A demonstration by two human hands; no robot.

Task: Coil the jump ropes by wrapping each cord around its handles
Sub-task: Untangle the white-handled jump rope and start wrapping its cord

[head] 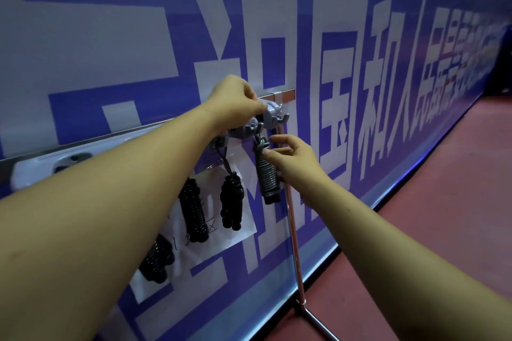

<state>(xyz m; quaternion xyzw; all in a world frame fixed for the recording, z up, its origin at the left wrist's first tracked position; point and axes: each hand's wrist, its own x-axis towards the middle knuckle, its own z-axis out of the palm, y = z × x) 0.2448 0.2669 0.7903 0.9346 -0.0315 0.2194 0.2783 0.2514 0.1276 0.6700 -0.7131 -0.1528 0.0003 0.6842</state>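
Observation:
A grey hook rack [273, 116] hangs on the top rail of a blue banner barrier. My left hand [235, 99] grips the rack's upper left part, fingers curled over it. A coiled grey jump rope [266, 177] hangs from a hook by its cord loop. My right hand [293, 158] pinches that bundle near its top, thumb and fingers on the coil. Three coiled black jump ropes hang to the left: one [232, 207] beside the grey one, a longer one [193, 210], and a lower one [156, 260] partly behind my left forearm.
A white paper sheet [243, 232] with handwriting is stuck on the banner [388, 91] behind the ropes. A metal support leg [296, 252] runs down to the red floor [429, 230] at the right. A white object [69, 160] lies on the rail at left.

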